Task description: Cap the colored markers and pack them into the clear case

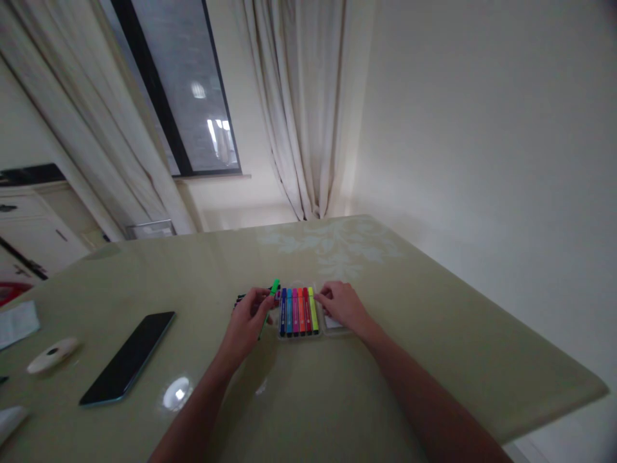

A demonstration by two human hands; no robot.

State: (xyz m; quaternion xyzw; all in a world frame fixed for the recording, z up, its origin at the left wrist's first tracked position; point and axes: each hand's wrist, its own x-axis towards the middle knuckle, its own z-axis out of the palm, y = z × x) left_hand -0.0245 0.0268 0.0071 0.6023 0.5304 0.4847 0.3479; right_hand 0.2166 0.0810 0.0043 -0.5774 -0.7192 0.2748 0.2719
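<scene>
A clear plastic marker case (299, 338) lies open on the table, with a row of several coloured markers side by side in it, from dark blue to a yellow marker (313, 311). My left hand (249, 316) pinches a green marker (275, 287) tilted upright just left of the case. Curled at the right side of the case, my right hand (341, 302) has its thumb and fingertips against the edge by the yellow marker. Its palm hangs over the clear lid (335, 329), hiding part of it. More dark markers (239, 298) lie behind my left hand, partly covered.
A dark phone (129, 357) and a white oval object (53, 355) lie on the table's left, near a folded white tissue (19, 324). The glossy table (457, 334) ends at a rounded right corner. Curtains, a window and a wall stand behind.
</scene>
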